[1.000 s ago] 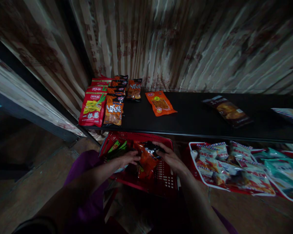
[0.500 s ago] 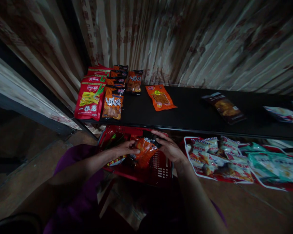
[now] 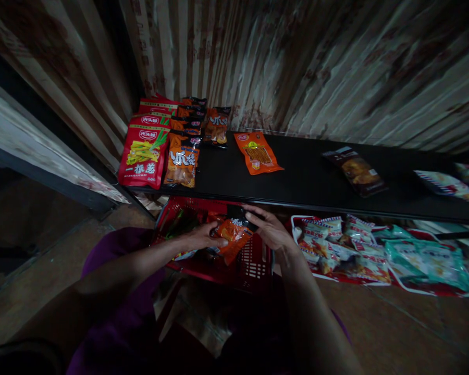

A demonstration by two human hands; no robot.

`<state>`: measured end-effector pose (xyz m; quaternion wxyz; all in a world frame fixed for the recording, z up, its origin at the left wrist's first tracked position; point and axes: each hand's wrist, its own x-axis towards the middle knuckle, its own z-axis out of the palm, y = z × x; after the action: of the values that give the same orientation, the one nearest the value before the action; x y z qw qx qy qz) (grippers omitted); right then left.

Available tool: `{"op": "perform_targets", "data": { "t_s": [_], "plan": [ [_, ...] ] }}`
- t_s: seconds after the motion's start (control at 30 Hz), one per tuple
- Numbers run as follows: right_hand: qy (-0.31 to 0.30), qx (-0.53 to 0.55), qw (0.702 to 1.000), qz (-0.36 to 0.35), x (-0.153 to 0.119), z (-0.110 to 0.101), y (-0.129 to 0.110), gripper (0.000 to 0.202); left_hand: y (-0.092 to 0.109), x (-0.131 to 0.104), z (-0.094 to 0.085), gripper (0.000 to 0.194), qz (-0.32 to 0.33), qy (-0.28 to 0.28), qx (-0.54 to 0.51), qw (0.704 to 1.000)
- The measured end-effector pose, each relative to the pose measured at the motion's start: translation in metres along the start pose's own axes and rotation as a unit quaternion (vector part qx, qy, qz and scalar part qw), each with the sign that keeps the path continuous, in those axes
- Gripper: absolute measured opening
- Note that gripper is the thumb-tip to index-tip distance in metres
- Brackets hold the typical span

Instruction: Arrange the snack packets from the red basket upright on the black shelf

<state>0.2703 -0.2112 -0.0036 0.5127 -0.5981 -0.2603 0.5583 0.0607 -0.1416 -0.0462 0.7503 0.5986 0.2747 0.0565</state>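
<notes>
Over the red basket (image 3: 254, 265) below the shelf, an orange-and-black snack bag (image 3: 232, 237) is held between my two hands. My left hand (image 3: 204, 236) grips its left side, with the fingers bent against it. On the bag's dark upper right part, my right hand (image 3: 269, 229) has its thumb and fingers closed. Other packets lie in the basket, partly hidden by my left hand and the bag. Red bags (image 3: 144, 156) and orange-and-black bags (image 3: 182, 161) stand in rows at the left end of the black shelf (image 3: 297, 177).
An orange packet (image 3: 259, 153) and a brown packet (image 3: 358, 172) lie flat on the shelf, with white striped bags (image 3: 445, 185) farther right. Baskets of white-and-red bags (image 3: 328, 245) and green bags (image 3: 426, 260) sit at lower right. A pleated curtain (image 3: 281, 67) hangs behind.
Both hands still hold the orange-and-black bag, which has tilted and risen slightly. The view has shifted a little, moving the baskets at the right slightly left and up.
</notes>
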Motion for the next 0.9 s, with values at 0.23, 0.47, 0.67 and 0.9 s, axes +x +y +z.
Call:
{"op": "perform_targets", "data": {
  "t_s": [0.23,0.47,0.67,0.9],
  "plan": [
    [0.049,-0.032,0.998,-0.013,0.004,-0.008,0.004,0.034,-0.004,-0.001,0.000,0.060,0.021,-0.020,0.022,0.999],
    [0.100,-0.032,0.993,-0.059,0.006,-0.004,0.009,0.031,-0.002,-0.004,-0.002,0.056,0.018,-0.010,0.008,1.000],
    [0.194,-0.035,0.974,-0.111,0.016,0.000,0.011,0.030,0.000,0.000,0.000,0.056,0.029,-0.018,-0.013,0.999],
    [0.178,-0.034,0.977,-0.111,0.017,-0.002,0.005,0.027,-0.003,-0.009,-0.001,0.064,-0.014,-0.041,-0.079,0.996]
  ]
}}
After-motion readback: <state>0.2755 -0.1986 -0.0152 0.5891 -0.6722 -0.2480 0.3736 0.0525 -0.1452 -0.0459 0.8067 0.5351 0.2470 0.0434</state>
